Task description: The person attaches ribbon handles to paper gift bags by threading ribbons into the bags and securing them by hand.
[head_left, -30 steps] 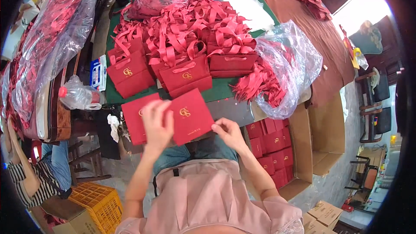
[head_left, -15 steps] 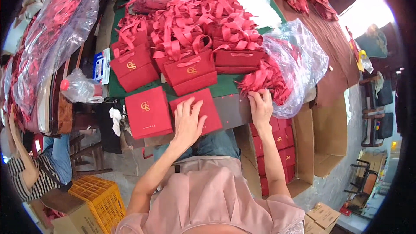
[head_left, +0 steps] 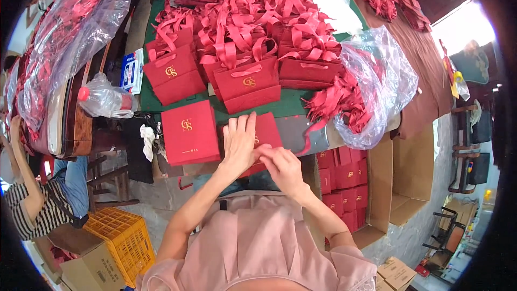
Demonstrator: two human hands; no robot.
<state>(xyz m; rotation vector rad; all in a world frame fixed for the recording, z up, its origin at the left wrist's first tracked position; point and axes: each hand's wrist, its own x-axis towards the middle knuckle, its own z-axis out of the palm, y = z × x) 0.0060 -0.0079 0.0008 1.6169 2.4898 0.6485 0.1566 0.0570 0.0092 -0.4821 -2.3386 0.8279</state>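
My left hand (head_left: 238, 143) lies with fingers stretched out on a flat red paper bag (head_left: 267, 127) at the table's near edge. Close by its thumb, my right hand (head_left: 284, 168) is closed in a pinch on a red ribbon (head_left: 308, 139). The ribbon's other part trails off to the right, toward a heap of loose red ribbons (head_left: 339, 102) spilling from a clear plastic bag. Left of my hands rests a stack of flat red bags (head_left: 189, 132) with a gold emblem. The pinched ribbon end is mostly hidden by my fingers.
Upright red gift bags (head_left: 249, 89) with ribbon handles crowd the green tabletop (head_left: 291, 109). A plastic bottle (head_left: 107, 97) lies left. Below right, a cardboard box (head_left: 379, 178) holds red bags. A yellow crate (head_left: 121, 242) stands lower left, near a person in stripes (head_left: 35, 210).
My right hand has moved left from the ribbon heap to beside my left hand, drawing a ribbon along. My left hand stays on the bag, its fingers now closer together.
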